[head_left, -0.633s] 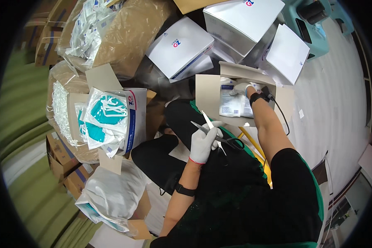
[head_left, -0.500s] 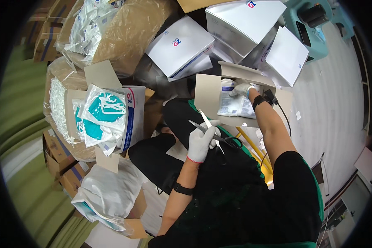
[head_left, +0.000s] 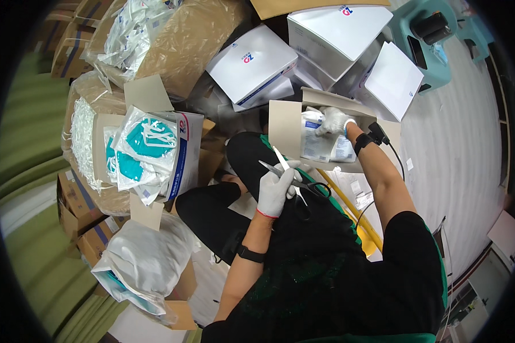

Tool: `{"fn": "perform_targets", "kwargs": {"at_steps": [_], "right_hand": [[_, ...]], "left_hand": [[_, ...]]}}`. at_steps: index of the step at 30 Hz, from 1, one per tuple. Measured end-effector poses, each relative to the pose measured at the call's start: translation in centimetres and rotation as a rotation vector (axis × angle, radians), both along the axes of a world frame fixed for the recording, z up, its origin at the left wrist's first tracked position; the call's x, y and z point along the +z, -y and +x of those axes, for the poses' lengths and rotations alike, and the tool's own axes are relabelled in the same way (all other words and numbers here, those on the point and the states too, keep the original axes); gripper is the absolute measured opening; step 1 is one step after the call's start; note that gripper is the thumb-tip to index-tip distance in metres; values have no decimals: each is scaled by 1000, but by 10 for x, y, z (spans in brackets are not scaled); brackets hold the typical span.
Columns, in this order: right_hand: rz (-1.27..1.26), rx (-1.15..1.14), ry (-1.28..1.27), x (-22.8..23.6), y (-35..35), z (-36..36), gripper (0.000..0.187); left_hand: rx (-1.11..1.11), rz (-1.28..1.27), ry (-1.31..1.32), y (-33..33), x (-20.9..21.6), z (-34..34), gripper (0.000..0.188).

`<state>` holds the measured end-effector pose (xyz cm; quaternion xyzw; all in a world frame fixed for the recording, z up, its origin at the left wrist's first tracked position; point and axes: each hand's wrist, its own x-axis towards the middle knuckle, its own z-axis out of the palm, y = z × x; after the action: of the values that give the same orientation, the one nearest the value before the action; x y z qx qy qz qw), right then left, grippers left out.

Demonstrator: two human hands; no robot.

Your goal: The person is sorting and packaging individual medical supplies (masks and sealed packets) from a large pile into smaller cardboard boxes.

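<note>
My left hand [head_left: 273, 192], in a white glove, is closed around a pair of scissors [head_left: 316, 188] over my lap. The blades stick out past the fingers, spread apart and pointing up and to the left, with the black handles on the right. Inside an open carton [head_left: 285, 128], my right hand [head_left: 333, 121], also gloved, has its fingers curled at the upper edge of a white plastic packet [head_left: 315, 142]. The fingertips are partly hidden against the packets. Blue print marks the packets, which lie side by side in the carton.
At left, an open carton [head_left: 182, 157] holds bagged teal masks [head_left: 149, 140]. Behind it stand plastic-lined boxes, one with white packets [head_left: 133, 37], one with white strips [head_left: 84, 137]. Closed white boxes [head_left: 252, 57] fill the far side. A teal stool [head_left: 403, 34] stands far right; a yellow bar [head_left: 349, 203] lies below the carton.
My right hand has gone from lying over the packets to curling its fingers at their upper edge. The packets have shifted. My left hand keeps the scissors, nearly in place.
</note>
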<state>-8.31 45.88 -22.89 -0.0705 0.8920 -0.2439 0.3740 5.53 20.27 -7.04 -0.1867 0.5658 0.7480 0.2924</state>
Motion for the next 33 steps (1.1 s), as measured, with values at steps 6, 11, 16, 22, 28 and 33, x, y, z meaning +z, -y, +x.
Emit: {"fn": "perform_targets", "kwargs": {"at_steps": [6, 11, 16, 22, 28, 33], "right_hand": [[84, -197, -223, 58, 17, 14, 33], [-108, -618, -276, 164, 4, 40, 21], [-779, -1001, -339, 209, -5, 61, 22], [-689, -481, -429, 256, 67, 79, 18], [-811, -395, -302, 221, 105, 71, 22], [-886, -475, -214, 241, 151, 83, 22]], "left_hand": [[34, -2, -21, 5, -1, 3, 29], [174, 77, -4, 18, 2, 13, 29], [271, 328, -182, 70, 3, 30, 23], [581, 427, -285, 148, 47, 38, 27], [766, 462, -358, 193, 57, 78, 25], [800, 499, -311, 215, 60, 113, 23]]}}
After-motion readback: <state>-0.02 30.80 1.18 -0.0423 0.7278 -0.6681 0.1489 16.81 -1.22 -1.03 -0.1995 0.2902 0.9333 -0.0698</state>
